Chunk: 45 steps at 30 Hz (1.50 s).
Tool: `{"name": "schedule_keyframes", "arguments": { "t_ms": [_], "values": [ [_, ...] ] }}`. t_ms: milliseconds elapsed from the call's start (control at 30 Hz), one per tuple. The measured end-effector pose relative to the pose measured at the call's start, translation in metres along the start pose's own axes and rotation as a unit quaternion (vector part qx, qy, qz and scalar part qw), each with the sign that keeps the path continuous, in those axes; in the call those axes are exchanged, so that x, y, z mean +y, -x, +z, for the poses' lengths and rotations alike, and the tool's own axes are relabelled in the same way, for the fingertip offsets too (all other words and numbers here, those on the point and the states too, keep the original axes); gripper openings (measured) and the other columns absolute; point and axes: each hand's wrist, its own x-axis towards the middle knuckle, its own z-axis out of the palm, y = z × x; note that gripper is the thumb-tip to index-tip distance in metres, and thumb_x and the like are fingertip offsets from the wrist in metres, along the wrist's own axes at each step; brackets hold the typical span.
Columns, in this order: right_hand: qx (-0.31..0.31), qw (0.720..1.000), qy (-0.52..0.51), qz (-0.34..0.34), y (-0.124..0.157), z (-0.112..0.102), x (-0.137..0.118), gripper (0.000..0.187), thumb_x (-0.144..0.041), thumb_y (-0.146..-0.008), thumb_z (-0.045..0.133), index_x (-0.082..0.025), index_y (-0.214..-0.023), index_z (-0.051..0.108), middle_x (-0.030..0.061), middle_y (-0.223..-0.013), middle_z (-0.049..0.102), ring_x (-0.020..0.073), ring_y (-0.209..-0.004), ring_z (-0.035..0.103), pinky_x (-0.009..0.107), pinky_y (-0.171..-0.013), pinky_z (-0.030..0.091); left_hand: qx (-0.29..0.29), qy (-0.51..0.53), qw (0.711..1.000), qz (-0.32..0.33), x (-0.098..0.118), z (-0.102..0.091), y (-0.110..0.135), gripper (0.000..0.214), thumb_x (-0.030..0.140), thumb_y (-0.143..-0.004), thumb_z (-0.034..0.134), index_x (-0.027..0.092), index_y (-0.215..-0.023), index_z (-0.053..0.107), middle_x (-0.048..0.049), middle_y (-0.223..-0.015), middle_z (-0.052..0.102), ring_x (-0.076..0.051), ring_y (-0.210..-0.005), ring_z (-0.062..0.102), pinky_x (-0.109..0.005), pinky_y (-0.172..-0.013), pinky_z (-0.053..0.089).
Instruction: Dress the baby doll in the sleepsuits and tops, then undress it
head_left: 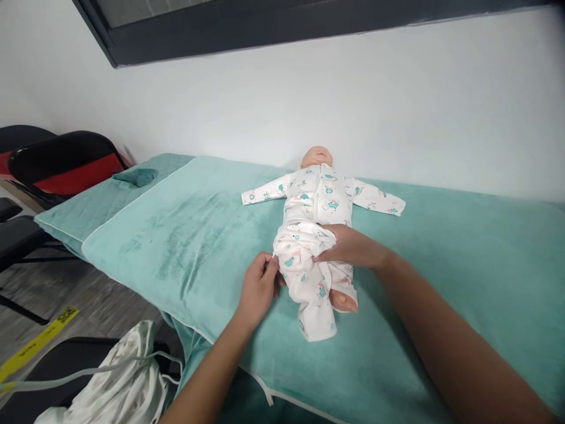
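A baby doll (pixel 316 156) lies on its back on the green bed cover, its head near the wall and its arms spread. It wears a white printed long-sleeved top (pixel 324 191). White printed baby pants (pixel 304 259) cover its lower body, and one bare foot (pixel 344 301) shows at a leg opening. My left hand (pixel 260 285) pinches the pants at their left edge. On the other side, my right hand (pixel 342 244) grips the bunched pants near the waist, thumb on top and fingers partly hidden by the fabric.
The green-covered bed (pixel 145 235) stands against the white wall (pixel 419 118). Folding chairs (pixel 66 165) are at the left. In front, white printed cloth (pixel 123 377) and a pale cord (pixel 88 371) lie on a black chair. Yellow tape (pixel 39 341) marks the floor.
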Motion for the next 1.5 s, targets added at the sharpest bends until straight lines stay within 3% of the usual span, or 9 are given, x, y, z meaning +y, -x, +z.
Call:
{"name": "schedule_keyframes", "arguments": {
  "t_ms": [233,400,467,633,867,1033,1233,1500],
  "values": [
    [0.016,1.000,0.021,0.013,0.000,0.004,-0.004,0.048,-0.042,-0.078,0.072,-0.027,-0.123,0.067,0.0041,-0.123,0.070,0.0315,-0.110,0.065,0.046,-0.095,0.051,0.072,-0.098,0.989,0.083,0.000,0.007,-0.039,0.028,0.036,-0.091,0.047,0.019,-0.069,0.051,0.0017,-0.066,0.055,-0.014,-0.066,0.047,-0.026,-0.063,0.037],
    [0.012,1.000,0.017,-0.002,-0.002,0.005,-0.005,0.050,-0.041,-0.080,0.069,-0.026,-0.127,0.065,0.0040,-0.135,0.064,0.0317,-0.114,0.063,0.047,-0.097,0.049,0.090,-0.047,0.994,0.027,-0.007,0.007,-0.020,0.030,0.045,-0.093,0.048,0.020,-0.076,0.053,0.0022,-0.066,0.057,-0.015,-0.064,0.051,-0.026,-0.063,0.039],
    [0.010,1.000,0.014,-0.003,-0.002,0.005,-0.006,0.052,-0.041,-0.080,0.069,-0.027,-0.130,0.063,0.0039,-0.136,0.064,0.0317,-0.114,0.063,0.047,-0.097,0.050,0.070,-0.038,0.997,0.002,-0.009,0.003,-0.002,0.041,0.054,-0.093,0.047,0.020,-0.070,0.051,0.0026,-0.061,0.054,-0.014,-0.060,0.048,-0.027,-0.061,0.037],
    [0.005,1.000,0.008,-0.004,0.000,0.005,-0.008,0.049,-0.044,-0.082,0.068,-0.028,-0.129,0.065,0.0024,-0.128,0.068,0.0312,-0.114,0.064,0.045,-0.097,0.050,-0.078,-0.024,0.997,-0.009,-0.006,-0.004,0.030,0.052,0.063,-0.090,0.045,0.019,-0.063,0.050,0.0007,-0.065,0.052,-0.015,-0.065,0.047,-0.027,-0.065,0.036],
    [0.012,0.999,0.040,0.002,-0.001,0.008,-0.003,0.052,-0.047,-0.081,0.069,-0.028,-0.129,0.063,0.0021,-0.138,0.062,0.0315,-0.123,0.059,0.046,-0.104,0.046,-0.080,0.000,0.997,-0.002,-0.007,0.007,0.031,0.043,0.051,-0.092,0.048,0.020,-0.063,0.046,0.0021,-0.062,0.048,-0.014,-0.065,0.046,-0.026,-0.066,0.035],
    [0.009,0.999,0.044,0.002,0.000,0.008,-0.003,0.052,-0.050,-0.082,0.068,-0.027,-0.128,0.063,0.0043,-0.138,0.062,0.0321,-0.122,0.060,0.046,-0.102,0.048,-0.019,-0.043,0.999,0.020,-0.011,0.002,0.015,0.037,0.047,-0.093,0.047,0.020,-0.068,0.050,0.0030,-0.063,0.049,-0.013,-0.063,0.044,-0.026,-0.062,0.034],
    [0.016,0.999,0.044,-0.009,-0.002,0.009,-0.004,0.044,-0.040,-0.079,0.071,-0.028,-0.122,0.066,0.0029,-0.132,0.066,0.0306,-0.117,0.062,0.044,-0.099,0.049,0.033,-0.096,0.992,0.077,-0.003,0.002,-0.010,0.027,0.036,-0.091,0.046,0.019,-0.071,0.051,0.0026,-0.068,0.052,-0.013,-0.067,0.046,-0.025,-0.064,0.036],
    [0.071,0.997,0.022,-0.015,-0.004,0.011,-0.005,0.029,-0.034,-0.083,0.063,-0.023,-0.109,0.069,0.0030,-0.117,0.071,0.0267,-0.103,0.066,0.038,-0.089,0.051,0.111,-0.115,0.977,0.143,0.017,0.010,-0.009,0.029,0.032,-0.092,0.045,0.020,-0.067,0.045,0.0042,-0.061,0.047,-0.011,-0.059,0.041,-0.025,-0.059,0.033]
  ]
}}
